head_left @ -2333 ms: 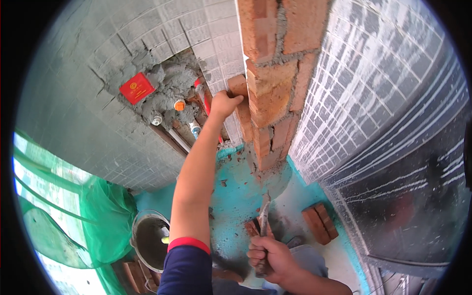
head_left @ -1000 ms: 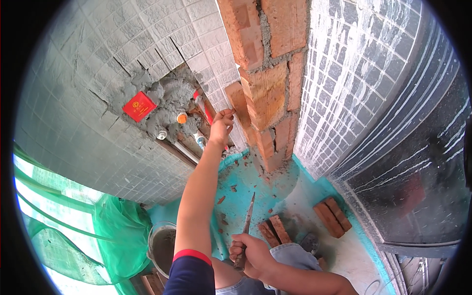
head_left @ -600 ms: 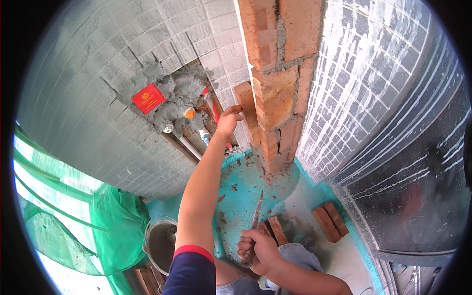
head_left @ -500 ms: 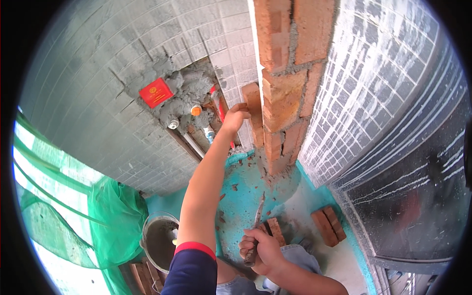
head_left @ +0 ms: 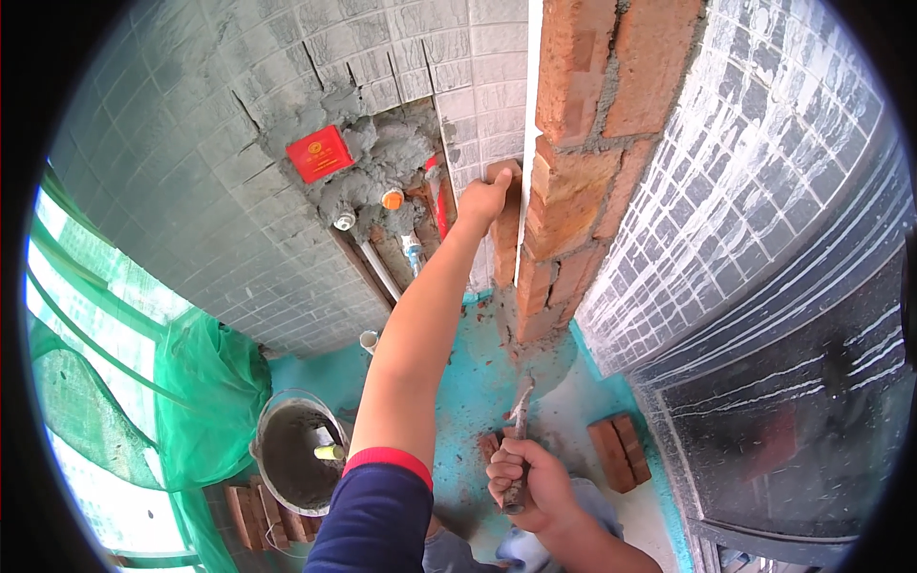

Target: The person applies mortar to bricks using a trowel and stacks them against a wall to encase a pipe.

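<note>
My left hand (head_left: 487,196) grips the upper end of a loose-looking brick (head_left: 506,229) standing against the tiled wall, left of the brick column (head_left: 573,191) and its thin white vertical strip (head_left: 529,115). The brick is partly hidden by my fingers. My right hand (head_left: 525,482) is closed round the handle of a narrow, mortar-smeared trowel (head_left: 522,406), held low over the floor below the column. Left of my left hand, a recess in the wall holds rough mortar (head_left: 368,143), a red card-like item (head_left: 320,153), a red pipe (head_left: 439,201) and an orange-capped fitting (head_left: 392,200).
A bucket of mortar (head_left: 291,454) stands at lower left beside stacked bricks (head_left: 250,511) and green netting (head_left: 205,401). More bricks (head_left: 619,454) lie at lower right on the turquoise-coated floor (head_left: 478,344), near a dark glossy panel (head_left: 774,449). A grey tiled wall (head_left: 726,191) rises at right.
My left hand has shifted along the brick, higher in the latest frame, with fingers over its top. My right hand keeps the trowel low. The view has shifted, moving the walls rightward in the picture.
</note>
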Demonstrator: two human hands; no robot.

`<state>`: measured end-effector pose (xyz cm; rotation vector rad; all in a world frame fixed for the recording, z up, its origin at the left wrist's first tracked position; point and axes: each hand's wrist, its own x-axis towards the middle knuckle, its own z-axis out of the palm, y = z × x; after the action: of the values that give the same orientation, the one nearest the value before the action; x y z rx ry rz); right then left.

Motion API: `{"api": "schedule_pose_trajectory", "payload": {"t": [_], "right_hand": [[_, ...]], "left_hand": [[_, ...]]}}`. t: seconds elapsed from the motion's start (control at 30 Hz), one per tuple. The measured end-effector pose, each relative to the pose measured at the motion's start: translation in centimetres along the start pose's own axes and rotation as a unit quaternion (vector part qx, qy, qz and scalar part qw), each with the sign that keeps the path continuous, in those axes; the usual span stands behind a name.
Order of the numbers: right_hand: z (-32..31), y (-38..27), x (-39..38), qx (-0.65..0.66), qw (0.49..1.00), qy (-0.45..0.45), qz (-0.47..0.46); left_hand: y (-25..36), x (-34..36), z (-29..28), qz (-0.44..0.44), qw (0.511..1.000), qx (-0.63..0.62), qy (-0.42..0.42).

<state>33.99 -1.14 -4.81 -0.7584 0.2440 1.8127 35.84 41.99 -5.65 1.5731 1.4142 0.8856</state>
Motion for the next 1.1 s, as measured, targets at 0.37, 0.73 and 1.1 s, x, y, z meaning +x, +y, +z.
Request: {"api": "schedule_pose_trajectory", "payload": {"t": [0.37,0.73,1.1], "right_hand": [[-1.0,-2.5,-2.2,0.052,0.998,-0.010,-0.015],[-2.3,-3.2,-1.7,0.027,0.999,-0.033,0.005],[-0.9,1.7,-1.3,-0.111,0.985,-0.020,0.128]], "left_hand": [[0.4,-3.9,1.6,0.145,0.980,-0.020,0.137],[0.8,-9.3,-3.7,0.103,0.974,-0.141,0.144],[-2.3,-34.3,-24.6,-0.081,0.869,-0.477,0.104]]}}
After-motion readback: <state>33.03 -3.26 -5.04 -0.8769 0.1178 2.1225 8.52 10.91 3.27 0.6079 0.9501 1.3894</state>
